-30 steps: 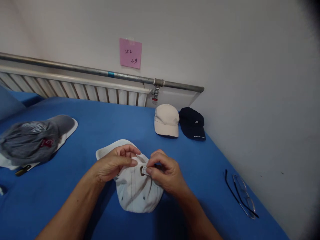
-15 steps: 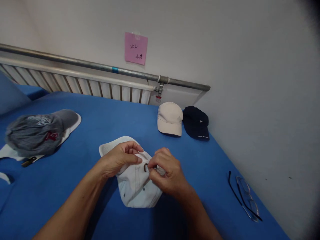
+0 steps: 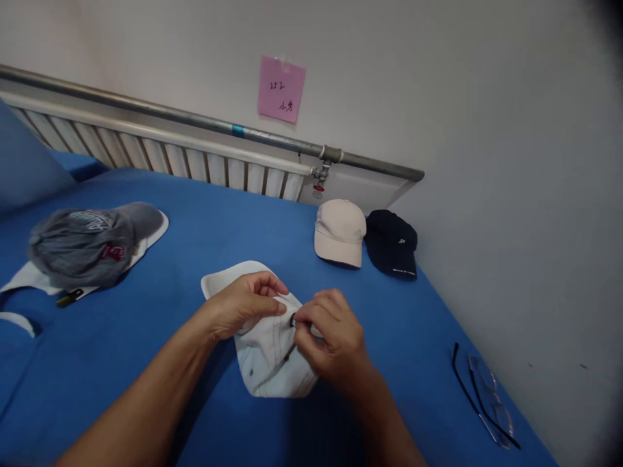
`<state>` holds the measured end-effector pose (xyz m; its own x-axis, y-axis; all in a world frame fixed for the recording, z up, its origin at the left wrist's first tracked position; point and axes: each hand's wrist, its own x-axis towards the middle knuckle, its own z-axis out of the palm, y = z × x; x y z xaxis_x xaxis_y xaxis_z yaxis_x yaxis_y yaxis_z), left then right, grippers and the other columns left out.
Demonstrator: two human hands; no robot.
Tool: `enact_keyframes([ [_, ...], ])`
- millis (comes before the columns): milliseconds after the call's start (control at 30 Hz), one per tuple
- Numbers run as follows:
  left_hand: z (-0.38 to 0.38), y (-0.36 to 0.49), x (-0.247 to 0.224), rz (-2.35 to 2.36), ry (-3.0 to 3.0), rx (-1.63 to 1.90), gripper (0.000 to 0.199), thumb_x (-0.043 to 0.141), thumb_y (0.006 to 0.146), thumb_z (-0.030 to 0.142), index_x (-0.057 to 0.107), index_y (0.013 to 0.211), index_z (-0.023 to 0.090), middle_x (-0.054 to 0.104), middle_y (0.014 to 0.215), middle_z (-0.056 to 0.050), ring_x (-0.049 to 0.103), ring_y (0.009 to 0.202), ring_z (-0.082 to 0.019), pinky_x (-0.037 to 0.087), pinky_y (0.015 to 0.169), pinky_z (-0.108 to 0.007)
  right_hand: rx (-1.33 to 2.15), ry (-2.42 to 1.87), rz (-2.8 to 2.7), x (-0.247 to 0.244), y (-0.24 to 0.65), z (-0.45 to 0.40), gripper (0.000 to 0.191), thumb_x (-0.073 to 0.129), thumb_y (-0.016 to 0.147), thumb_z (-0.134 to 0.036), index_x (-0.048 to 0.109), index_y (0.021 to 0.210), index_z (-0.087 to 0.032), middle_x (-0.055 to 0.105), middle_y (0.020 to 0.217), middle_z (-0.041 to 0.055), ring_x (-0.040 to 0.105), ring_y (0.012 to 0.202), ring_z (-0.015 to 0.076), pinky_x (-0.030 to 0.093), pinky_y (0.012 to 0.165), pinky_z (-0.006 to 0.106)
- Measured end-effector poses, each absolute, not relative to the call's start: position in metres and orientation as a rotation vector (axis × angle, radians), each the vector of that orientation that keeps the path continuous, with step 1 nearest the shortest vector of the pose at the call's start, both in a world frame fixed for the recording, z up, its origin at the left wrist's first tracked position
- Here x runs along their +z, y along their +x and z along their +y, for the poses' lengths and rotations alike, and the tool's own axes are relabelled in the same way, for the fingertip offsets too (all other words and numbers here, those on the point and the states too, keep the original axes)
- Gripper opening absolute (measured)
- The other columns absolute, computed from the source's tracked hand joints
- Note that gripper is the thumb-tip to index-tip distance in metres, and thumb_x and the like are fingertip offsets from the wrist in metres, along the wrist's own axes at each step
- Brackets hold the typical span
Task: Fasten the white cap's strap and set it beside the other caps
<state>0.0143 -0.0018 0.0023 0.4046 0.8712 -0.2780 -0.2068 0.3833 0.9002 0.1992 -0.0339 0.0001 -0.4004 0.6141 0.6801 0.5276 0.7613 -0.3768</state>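
Hands meet over a white cap (image 3: 267,366) that lies near the middle of the blue sheet (image 3: 204,240) in front of you. Your left hand (image 3: 241,305) comes in from the lower left and rests on the cap's upper part, its fingers curled and its thumb pressed against the fingertips, pinching a fold of the white cloth. Your right hand (image 3: 331,334) comes in from the lower right and touches the same cap just beside the left hand; its fingers are bent tight together, thumb and forefinger nipping a small dark metal buckle (image 3: 293,320) at the cap's strap. How much of the strap you hold is hidden under your knuckles. The cap's brim points away from you to the upper left, and its crown with the stitched seams and eyelets faces you.

Farther back on the sheet, a beige cap (image 3: 339,231) and a dark navy cap (image 3: 393,243) sit side by side, touching, close to the wall. Well apart to the left, a grey cap (image 3: 92,243) with red lettering rests on top of another white one. A pair of glasses (image 3: 487,402) lies at the sheet's right edge, near the wall. A radiator (image 3: 160,155) with a pipe above it runs along the far side, and a pink note (image 3: 281,89) is stuck to the wall over it.
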Motion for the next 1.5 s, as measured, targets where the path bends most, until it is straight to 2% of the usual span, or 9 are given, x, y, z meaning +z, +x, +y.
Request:
enact_keyframes([
  [233, -0.002, 0.014, 0.003, 0.88, 0.861, 0.825, 0.033, 0.082, 0.058, 0.014, 0.061, 0.083, 0.014, 0.056, 0.058, 0.006, 0.048, 0.048, -0.006, 0.034, 0.049, -0.019, 0.034, -0.823, -2.104, -0.002, 0.197, -0.034, 0.018, 0.054, 0.081, -0.005, 0.059, 0.079, -0.022, 0.063, 0.071, 0.0031, 0.051, 0.072, 0.0202, 0.042, 0.073, 0.04],
  [433, -0.001, 0.013, 0.001, 0.909, 0.867, 0.846, 0.034, 0.082, 0.056, 0.015, 0.062, 0.084, 0.013, 0.061, 0.064, 0.003, 0.052, 0.053, -0.007, 0.036, 0.052, -0.02, 0.266, -0.855, -2.03, -0.008, 0.198, -0.031, 0.014, 0.058, 0.085, -0.009, 0.058, 0.083, -0.023, 0.065, 0.076, 0.0023, 0.054, 0.077, 0.02, 0.044, 0.074, 0.037],
  [667, -0.001, 0.011, 0.006, 0.879, 0.828, 0.853, 0.033, 0.083, 0.055, 0.014, 0.062, 0.081, 0.013, 0.062, 0.063, 0.002, 0.056, 0.055, -0.009, 0.039, 0.054, -0.02, 0.694, -1.012, -1.725, -0.002, 0.221, -0.023, 0.016, 0.064, 0.08, -0.016, 0.065, 0.094, -0.025, 0.066, 0.111, 0.0059, 0.058, 0.109, 0.0228, 0.044, 0.095, 0.041],
  [733, -0.001, 0.011, 0.006, 0.863, 0.826, 0.849, 0.035, 0.084, 0.055, 0.016, 0.062, 0.082, 0.013, 0.063, 0.063, 0.002, 0.056, 0.054, -0.008, 0.04, 0.054, -0.02, 0.854, -1.049, -1.755, -0.001, 0.223, -0.022, 0.019, 0.068, 0.076, -0.017, 0.067, 0.093, -0.024, 0.066, 0.109, 0.0052, 0.06, 0.105, 0.022, 0.046, 0.092, 0.038],
  [900, 0.0, 0.01, 0.003, 0.853, 0.843, 0.841, 0.036, 0.084, 0.056, 0.018, 0.06, 0.084, 0.013, 0.063, 0.063, 0.003, 0.056, 0.053, -0.008, 0.04, 0.052, -0.02, 1.091, -1.117, -1.71, -0.004, 0.215, -0.023, 0.016, 0.072, 0.077, -0.027, 0.07, 0.091, -0.022, 0.067, 0.084, 0.0009, 0.061, 0.079, 0.016, 0.048, 0.071, 0.028],
  [1133, -0.001, 0.01, 0.0, 0.856, 0.908, 0.836, 0.038, 0.084, 0.059, 0.021, 0.059, 0.087, 0.014, 0.062, 0.066, 0.005, 0.056, 0.055, -0.008, 0.042, 0.053, -0.02, 0.902, -1.17, -1.761, -0.008, 0.205, -0.024, 0.012, 0.07, 0.075, -0.024, 0.07, 0.087, -0.022, 0.066, 0.086, 0.0012, 0.057, 0.076, 0.0155, 0.045, 0.071, 0.028],
  [1267, 0.0, 0.008, -0.001, 0.858, 0.954, 0.807, 0.037, 0.083, 0.063, 0.023, 0.059, 0.09, 0.015, 0.063, 0.07, 0.004, 0.055, 0.057, -0.008, 0.04, 0.054, -0.02, 0.85, -1.235, -1.749, -0.002, 0.214, -0.02, 0.019, 0.068, 0.077, -0.028, 0.069, 0.096, -0.023, 0.066, 0.096, 0.0031, 0.057, 0.083, 0.017, 0.045, 0.077, 0.03],
  [1367, 0.0, 0.005, -0.001, 0.841, 1.011, 0.784, 0.034, 0.081, 0.067, 0.024, 0.059, 0.091, 0.016, 0.063, 0.073, 0.003, 0.056, 0.061, -0.008, 0.04, 0.056, -0.02, 1.003, -1.305, -1.728, 0.004, 0.227, -0.018, 0.02, 0.067, 0.079, -0.031, 0.069, 0.096, -0.021, 0.067, 0.093, 0.0033, 0.057, 0.083, 0.0171, 0.044, 0.076, 0.03],
  [1500, -0.001, 0.001, 0.001, 0.776, 1.112, 0.735, 0.03, 0.079, 0.071, 0.024, 0.061, 0.093, 0.016, 0.064, 0.08, 0.001, 0.057, 0.071, -0.01, 0.042, 0.063, -0.021, 1.351, -1.265, -1.721, 0.007, 0.236, -0.02, 0.016, 0.071, 0.076, -0.03, 0.07, 0.088, -0.019, 0.066, 0.081, 0.0005, 0.056, 0.074, 0.0137, 0.042, 0.067, 0.025],
])
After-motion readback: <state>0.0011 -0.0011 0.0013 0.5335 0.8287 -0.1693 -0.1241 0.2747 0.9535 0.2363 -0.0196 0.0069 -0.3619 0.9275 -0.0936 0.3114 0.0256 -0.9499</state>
